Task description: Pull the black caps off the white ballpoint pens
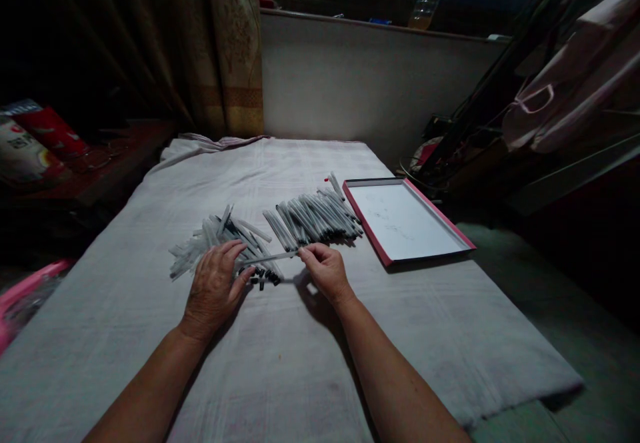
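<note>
My right hand [326,271] pinches one end of a slim translucent pen [273,257], held level above the cloth. The pen's other end reaches toward my left hand [214,288], whose thumb and fingers are apart around that end without closing on it. Beyond my left fingers lies a loose pile of clear pen barrels [200,246], partly hidden by the hand. Several small black caps [273,276] are scattered just right of my left thumb. Past my right hand, a row of pens with black ends [315,216] lies side by side, slanting.
A shallow red-edged box lid [405,220] with a white inside lies right of the row. White cloth [280,363] covers the table. A red-brown side table [115,163] with packages stands at left, a pink object [30,286] below it. Curtain and wall close the back.
</note>
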A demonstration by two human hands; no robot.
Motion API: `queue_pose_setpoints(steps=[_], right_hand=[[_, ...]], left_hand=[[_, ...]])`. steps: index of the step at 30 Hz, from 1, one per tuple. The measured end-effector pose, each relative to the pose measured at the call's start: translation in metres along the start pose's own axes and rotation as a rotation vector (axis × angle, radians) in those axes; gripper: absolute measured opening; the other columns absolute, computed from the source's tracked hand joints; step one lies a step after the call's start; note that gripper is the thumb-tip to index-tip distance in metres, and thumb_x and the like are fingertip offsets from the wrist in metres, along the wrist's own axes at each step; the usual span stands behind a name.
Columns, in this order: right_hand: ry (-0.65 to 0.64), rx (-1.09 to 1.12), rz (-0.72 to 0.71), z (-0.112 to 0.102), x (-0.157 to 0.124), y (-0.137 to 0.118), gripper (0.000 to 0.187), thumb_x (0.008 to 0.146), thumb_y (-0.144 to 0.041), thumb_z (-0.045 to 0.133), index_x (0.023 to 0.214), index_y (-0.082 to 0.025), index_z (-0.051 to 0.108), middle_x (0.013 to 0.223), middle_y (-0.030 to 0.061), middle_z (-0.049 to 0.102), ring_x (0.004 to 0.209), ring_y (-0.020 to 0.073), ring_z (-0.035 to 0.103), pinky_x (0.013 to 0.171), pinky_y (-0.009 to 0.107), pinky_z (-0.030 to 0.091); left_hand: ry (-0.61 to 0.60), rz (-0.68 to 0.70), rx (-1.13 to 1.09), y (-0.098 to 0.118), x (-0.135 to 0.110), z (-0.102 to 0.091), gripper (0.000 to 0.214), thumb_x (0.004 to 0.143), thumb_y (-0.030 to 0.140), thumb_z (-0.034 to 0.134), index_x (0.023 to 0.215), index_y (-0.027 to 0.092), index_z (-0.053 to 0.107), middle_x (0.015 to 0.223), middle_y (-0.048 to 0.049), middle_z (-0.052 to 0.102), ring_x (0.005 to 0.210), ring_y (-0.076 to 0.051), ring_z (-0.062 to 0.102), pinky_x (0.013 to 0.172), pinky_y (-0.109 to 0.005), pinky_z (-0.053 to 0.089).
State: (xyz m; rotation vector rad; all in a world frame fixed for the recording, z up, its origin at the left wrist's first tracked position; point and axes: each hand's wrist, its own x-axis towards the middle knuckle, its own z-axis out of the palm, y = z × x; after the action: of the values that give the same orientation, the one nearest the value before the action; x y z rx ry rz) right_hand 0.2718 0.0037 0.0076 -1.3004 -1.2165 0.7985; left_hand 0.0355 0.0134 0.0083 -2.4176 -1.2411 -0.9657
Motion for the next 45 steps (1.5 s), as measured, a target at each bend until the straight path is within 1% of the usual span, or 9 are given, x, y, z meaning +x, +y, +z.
queue_pose_setpoints(steps=[5, 7, 16, 21, 26, 28, 33, 42, 45], right_hand=[[-0.012, 0.030, 0.064, 0.000, 0.000, 0.001, 0.033, 0.074, -0.049, 0.065, 0.059, -0.020, 0.067, 0.057, 0.0000, 0.058, 0.057, 0.0152, 0.052, 0.056, 0.027, 0.040], [-0.011, 0.042, 0.083, 0.000, 0.001, 0.002, 0.033, 0.073, -0.049, 0.066, 0.059, -0.019, 0.068, 0.056, -0.0001, 0.059, 0.057, 0.0149, 0.051, 0.056, 0.027, 0.039], [-0.056, 0.152, 0.140, -0.005, 0.003, -0.002, 0.029, 0.070, -0.046, 0.072, 0.062, -0.019, 0.070, 0.056, -0.0017, 0.057, 0.055, 0.0127, 0.050, 0.055, 0.026, 0.042], [-0.088, 0.216, 0.159, -0.008, 0.002, -0.005, 0.023, 0.069, -0.040, 0.074, 0.080, -0.020, 0.079, 0.067, 0.0006, 0.068, 0.061, 0.0135, 0.056, 0.059, 0.026, 0.046], [-0.118, 0.274, 0.220, -0.008, 0.001, -0.008, 0.030, 0.066, -0.039, 0.078, 0.091, -0.021, 0.080, 0.076, 0.0031, 0.074, 0.064, 0.0140, 0.060, 0.054, 0.023, 0.046], [-0.115, 0.286, 0.253, -0.008, 0.001, -0.010, 0.031, 0.067, -0.042, 0.078, 0.089, -0.020, 0.079, 0.076, 0.0038, 0.075, 0.061, 0.0138, 0.060, 0.051, 0.023, 0.045], [-0.103, 0.238, 0.231, -0.008, 0.001, -0.011, 0.028, 0.069, -0.045, 0.077, 0.068, -0.018, 0.071, 0.063, 0.0025, 0.070, 0.055, 0.0127, 0.058, 0.054, 0.025, 0.049], [-0.111, 0.234, 0.210, -0.008, 0.000, -0.004, 0.029, 0.067, -0.043, 0.079, 0.085, -0.020, 0.079, 0.074, 0.0040, 0.074, 0.064, 0.0151, 0.063, 0.061, 0.028, 0.052], [-0.120, 0.204, 0.207, -0.007, 0.000, -0.004, 0.030, 0.071, -0.049, 0.075, 0.077, -0.020, 0.076, 0.072, 0.0045, 0.074, 0.063, 0.0156, 0.064, 0.060, 0.027, 0.050]], left_hand=[[-0.040, 0.012, -0.075, -0.005, -0.003, 0.004, 0.024, 0.101, 0.040, 0.048, 0.109, 0.019, 0.058, 0.094, -0.0061, 0.071, 0.084, -0.023, 0.066, 0.077, -0.035, 0.052], [-0.061, 0.018, -0.108, -0.005, -0.003, 0.003, 0.023, 0.101, 0.039, 0.046, 0.101, 0.020, 0.058, 0.088, -0.0043, 0.070, 0.080, -0.021, 0.066, 0.073, -0.033, 0.051], [-0.126, -0.041, -0.189, -0.003, 0.000, -0.002, 0.033, 0.103, 0.045, 0.041, 0.091, 0.021, 0.061, 0.081, -0.0025, 0.069, 0.074, -0.018, 0.065, 0.071, -0.030, 0.050], [-0.166, -0.079, -0.212, -0.003, 0.001, -0.006, 0.038, 0.103, 0.048, 0.038, 0.089, 0.021, 0.062, 0.079, -0.0022, 0.069, 0.072, -0.017, 0.065, 0.069, -0.029, 0.050], [-0.162, -0.102, -0.219, -0.003, 0.001, -0.006, 0.038, 0.103, 0.048, 0.037, 0.090, 0.022, 0.061, 0.079, -0.0020, 0.069, 0.072, -0.017, 0.065, 0.068, -0.029, 0.049], [-0.146, -0.103, -0.228, -0.003, 0.000, -0.005, 0.037, 0.103, 0.047, 0.038, 0.091, 0.021, 0.061, 0.080, -0.0020, 0.069, 0.073, -0.017, 0.064, 0.068, -0.029, 0.049], [-0.146, -0.109, -0.245, -0.003, -0.001, -0.004, 0.035, 0.103, 0.046, 0.039, 0.090, 0.021, 0.061, 0.079, -0.0015, 0.068, 0.072, -0.017, 0.064, 0.069, -0.029, 0.049], [-0.130, -0.082, -0.215, -0.003, 0.001, -0.006, 0.035, 0.103, 0.045, 0.039, 0.089, 0.022, 0.060, 0.078, -0.0008, 0.068, 0.070, -0.017, 0.064, 0.066, -0.028, 0.048], [-0.154, -0.109, -0.224, -0.004, 0.000, -0.006, 0.035, 0.102, 0.046, 0.039, 0.089, 0.022, 0.061, 0.080, -0.0016, 0.069, 0.072, -0.018, 0.065, 0.068, -0.029, 0.049]])
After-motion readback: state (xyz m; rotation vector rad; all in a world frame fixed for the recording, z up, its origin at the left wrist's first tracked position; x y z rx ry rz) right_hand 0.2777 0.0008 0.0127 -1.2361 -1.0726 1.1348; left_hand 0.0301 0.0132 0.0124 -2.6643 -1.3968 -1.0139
